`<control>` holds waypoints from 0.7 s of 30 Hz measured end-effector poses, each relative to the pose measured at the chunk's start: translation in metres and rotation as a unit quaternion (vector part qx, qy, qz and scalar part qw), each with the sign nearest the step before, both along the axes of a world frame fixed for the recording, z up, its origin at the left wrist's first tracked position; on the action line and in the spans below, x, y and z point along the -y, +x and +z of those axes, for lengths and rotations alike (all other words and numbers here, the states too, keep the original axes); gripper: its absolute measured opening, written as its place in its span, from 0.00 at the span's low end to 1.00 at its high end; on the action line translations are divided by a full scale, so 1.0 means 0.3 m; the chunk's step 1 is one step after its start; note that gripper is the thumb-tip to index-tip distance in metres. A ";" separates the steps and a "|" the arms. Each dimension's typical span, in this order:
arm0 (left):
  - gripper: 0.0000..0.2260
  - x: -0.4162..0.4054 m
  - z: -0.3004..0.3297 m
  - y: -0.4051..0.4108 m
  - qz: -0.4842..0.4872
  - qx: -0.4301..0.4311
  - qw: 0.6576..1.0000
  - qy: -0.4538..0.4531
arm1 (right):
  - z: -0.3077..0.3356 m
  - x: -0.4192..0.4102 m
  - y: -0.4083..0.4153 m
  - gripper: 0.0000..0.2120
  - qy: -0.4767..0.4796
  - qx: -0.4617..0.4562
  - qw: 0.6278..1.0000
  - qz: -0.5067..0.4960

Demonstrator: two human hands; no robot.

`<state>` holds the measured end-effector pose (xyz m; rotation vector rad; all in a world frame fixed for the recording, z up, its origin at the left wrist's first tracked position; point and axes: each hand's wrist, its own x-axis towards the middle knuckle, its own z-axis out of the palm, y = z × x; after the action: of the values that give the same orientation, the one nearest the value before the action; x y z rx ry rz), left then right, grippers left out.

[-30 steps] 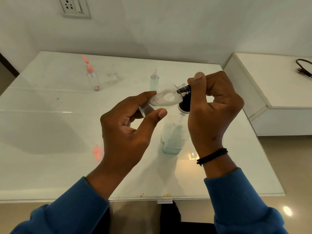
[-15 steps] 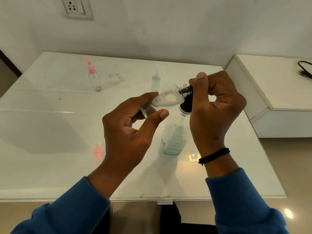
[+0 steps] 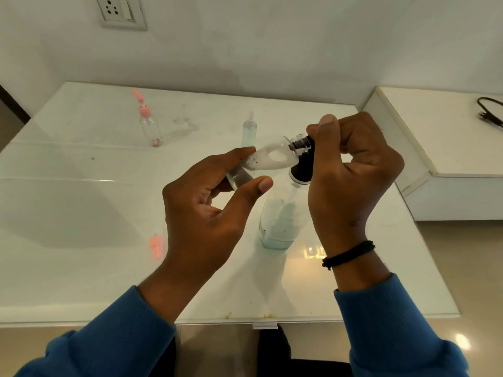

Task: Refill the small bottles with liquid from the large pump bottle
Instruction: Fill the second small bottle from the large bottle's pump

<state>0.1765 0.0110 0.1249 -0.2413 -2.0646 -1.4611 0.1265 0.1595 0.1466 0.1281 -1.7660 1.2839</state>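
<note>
- Mid-frame, left hand [image 3: 206, 213] gripped the small bottle [image 3: 268, 160], tilted, neck at the pump.
- Right hand [image 3: 351, 170] clenched the large pump bottle [image 3: 275, 224] head.
- Misaligned mouth could spill liquid onto the table [image 3: 81, 213].

small bottle [image 3: 268, 159] above pump bottle [image 3: 277, 221]

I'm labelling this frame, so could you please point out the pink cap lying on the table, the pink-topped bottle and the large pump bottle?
pink cap [image 3: 156, 244], head view, its middle.
pink-topped bottle [image 3: 152, 129], head view, clear body.
large pump bottle [image 3: 276, 221], head view, lower body.
</note>
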 end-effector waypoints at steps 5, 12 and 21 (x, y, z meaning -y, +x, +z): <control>0.18 0.005 -0.009 -0.002 0.002 0.005 1.000 0.005 | -0.011 0.007 0.001 0.15 -0.010 0.007 1.000 0.004; 0.17 0.000 -0.005 -0.001 -0.003 0.003 1.000 0.006 | 0.001 0.002 0.000 0.15 -0.008 0.002 1.000 0.004; 0.17 0.002 -0.004 -0.002 -0.007 -0.003 1.000 0.004 | 0.001 0.002 0.000 0.15 0.002 -0.009 1.000 -0.003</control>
<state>0.1759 0.0103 0.1236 -0.2559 -2.0564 -1.4749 0.1264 0.1589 0.1469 0.1359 -1.7522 1.2723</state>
